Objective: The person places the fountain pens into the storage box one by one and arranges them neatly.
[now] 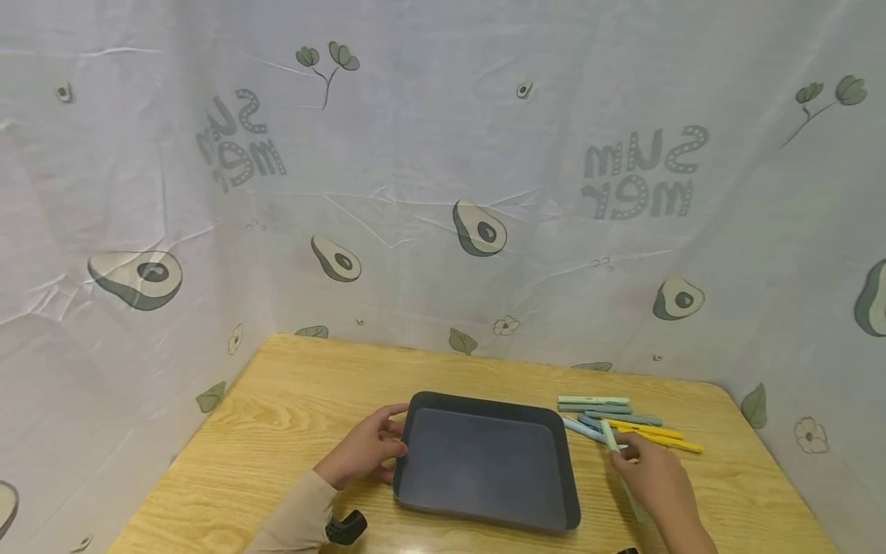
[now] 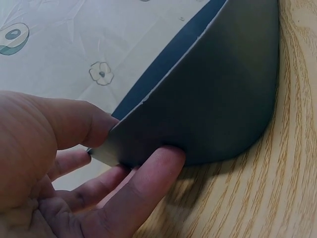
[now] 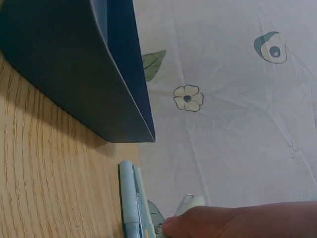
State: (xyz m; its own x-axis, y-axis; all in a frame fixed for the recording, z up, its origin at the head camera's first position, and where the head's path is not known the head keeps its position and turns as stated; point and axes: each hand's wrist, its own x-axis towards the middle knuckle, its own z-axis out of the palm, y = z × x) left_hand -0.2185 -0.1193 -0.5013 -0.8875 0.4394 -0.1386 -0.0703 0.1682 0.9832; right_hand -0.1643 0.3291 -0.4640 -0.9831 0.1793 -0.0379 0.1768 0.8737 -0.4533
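A dark grey rectangular tray (image 1: 484, 469) lies on the wooden table in the head view. At its left side my left hand (image 1: 367, 450) holds the tray; the left wrist view shows the thumb at the rim and fingertips against the outer wall (image 2: 208, 99). My right hand (image 1: 654, 469), right of the tray, pinches a pale green pen (image 1: 609, 436) that points away from me. Just beyond that hand lie blue pens (image 1: 584, 429), yellow pens (image 1: 674, 441) and green pens (image 1: 594, 400). The right wrist view catches only part of the right hand (image 3: 233, 218).
The wooden table (image 1: 311, 385) has a printed cloth (image 1: 415, 292) hanging along its back and sides. In the right wrist view, a light blue pen (image 3: 130, 198) lies near the tray's corner (image 3: 126, 131). A black band (image 1: 346, 528) is by the left wrist.
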